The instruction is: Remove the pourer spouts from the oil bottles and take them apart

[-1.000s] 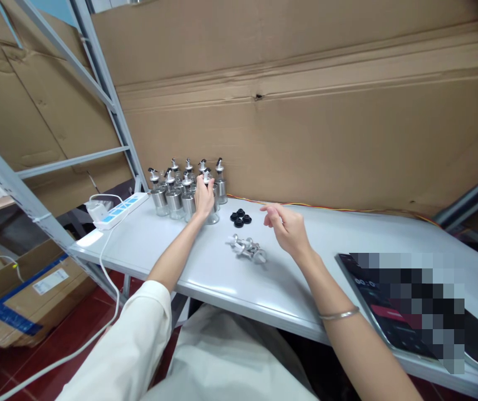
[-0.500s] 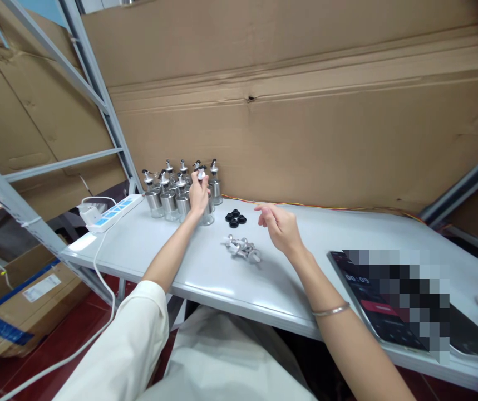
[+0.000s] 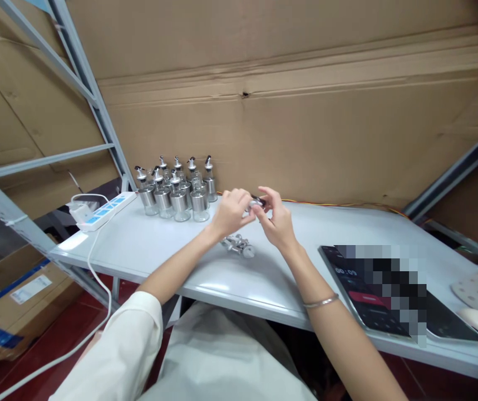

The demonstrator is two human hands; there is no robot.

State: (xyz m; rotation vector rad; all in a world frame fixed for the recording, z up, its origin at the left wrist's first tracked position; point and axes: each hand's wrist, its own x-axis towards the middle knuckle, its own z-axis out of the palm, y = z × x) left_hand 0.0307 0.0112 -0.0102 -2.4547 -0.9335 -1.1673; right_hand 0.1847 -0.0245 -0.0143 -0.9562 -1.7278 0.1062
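- Cardboard stands behind a pale counter.
- Left hand, right hand: both grips clamped on one spout, held above the counter.
- Loose metal spouts lie heaped nearer the person.
- Glass bottles stand upright, grouped left of the hands.

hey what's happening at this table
The person's left hand and right hand meet above the table around a small silver-and-black piece. To the left, glass-and-metal bottles stand upright, several topped with spouts; the front bottle nearest the hands has none. Loose metal parts lie in a pile nearer the person.
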